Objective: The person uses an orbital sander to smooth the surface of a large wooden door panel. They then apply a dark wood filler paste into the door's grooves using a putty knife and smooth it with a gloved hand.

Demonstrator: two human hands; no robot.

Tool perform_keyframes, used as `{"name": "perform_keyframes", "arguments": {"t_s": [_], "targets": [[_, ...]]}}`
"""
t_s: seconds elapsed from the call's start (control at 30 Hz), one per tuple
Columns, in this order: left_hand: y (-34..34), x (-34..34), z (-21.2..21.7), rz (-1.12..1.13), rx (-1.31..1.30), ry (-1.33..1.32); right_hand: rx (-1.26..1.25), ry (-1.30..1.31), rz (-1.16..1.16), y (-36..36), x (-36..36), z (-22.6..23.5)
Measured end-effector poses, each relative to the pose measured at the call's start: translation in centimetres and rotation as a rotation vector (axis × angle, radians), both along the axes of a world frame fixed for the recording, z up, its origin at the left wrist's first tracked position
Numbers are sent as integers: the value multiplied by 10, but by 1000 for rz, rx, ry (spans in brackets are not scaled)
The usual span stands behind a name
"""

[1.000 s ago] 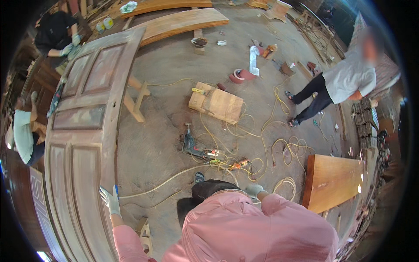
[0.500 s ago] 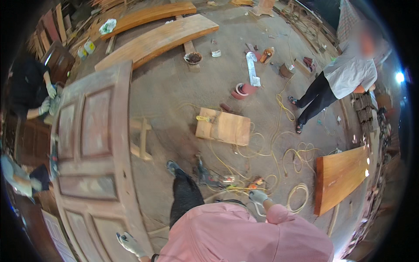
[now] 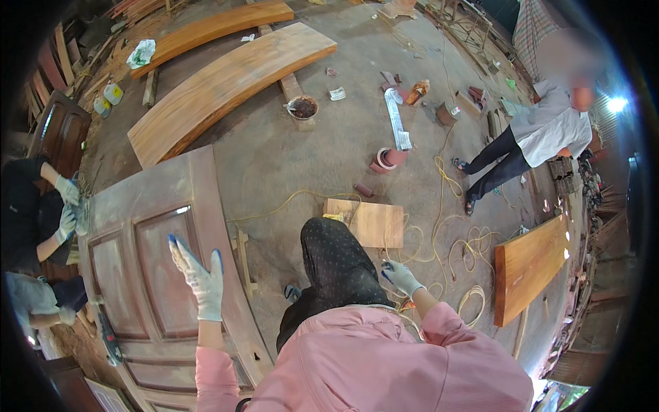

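Note:
My left hand [image 3: 198, 278], in a white glove with blue fingertips, is open over a brown panelled wooden door [image 3: 206, 185], fingers together and thumb apart. Whether it touches the door surface I cannot tell. The door lies raised at my left, with dusty pale patches on its panels. My right hand [image 3: 401, 277], gloved the same way, hangs at my right side with its fingers loosely bent and apart. I see nothing held in it. Close to it are yellow cords [image 3: 412, 250] on the floor and a wooden block [image 3: 374, 223].
Two co-workers' gloved hands [image 3: 66, 223] and a power tool [image 3: 108, 340] are along the door's far left side. A person [image 3: 549, 130] stands at right by an orange-brown slab [image 3: 532, 268]. Farther off lie long planks [image 3: 233, 82], a bowl [image 3: 302, 107] and sanding rolls [image 3: 390, 158].
My left hand has moved forward over the door, fingers stretched out. My right hand has come slightly forward. My leg now covers part of the wooden block, and the view has shifted.

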State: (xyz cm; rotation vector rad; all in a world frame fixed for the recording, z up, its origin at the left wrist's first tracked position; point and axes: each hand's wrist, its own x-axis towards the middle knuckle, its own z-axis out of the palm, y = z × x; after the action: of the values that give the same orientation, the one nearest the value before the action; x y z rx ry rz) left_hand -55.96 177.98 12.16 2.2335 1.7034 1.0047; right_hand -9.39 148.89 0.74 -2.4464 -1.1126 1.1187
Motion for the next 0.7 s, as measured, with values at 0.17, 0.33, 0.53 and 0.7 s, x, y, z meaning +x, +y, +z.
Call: {"name": "perform_keyframes", "arguments": {"t_s": [0.17,0.33,0.53,0.7], "targets": [[110,70,-18,-40,-59,44,191,227,-288,143,61,-49],[242,96,-58,59,-147,218,366,739,-534,386,145,-156],[356,99,-133,317,-451,584,291,1016,-826,645,185,-322],[371,90,-148,176,-458,624,322,832,-953,756,231,-481]]}}
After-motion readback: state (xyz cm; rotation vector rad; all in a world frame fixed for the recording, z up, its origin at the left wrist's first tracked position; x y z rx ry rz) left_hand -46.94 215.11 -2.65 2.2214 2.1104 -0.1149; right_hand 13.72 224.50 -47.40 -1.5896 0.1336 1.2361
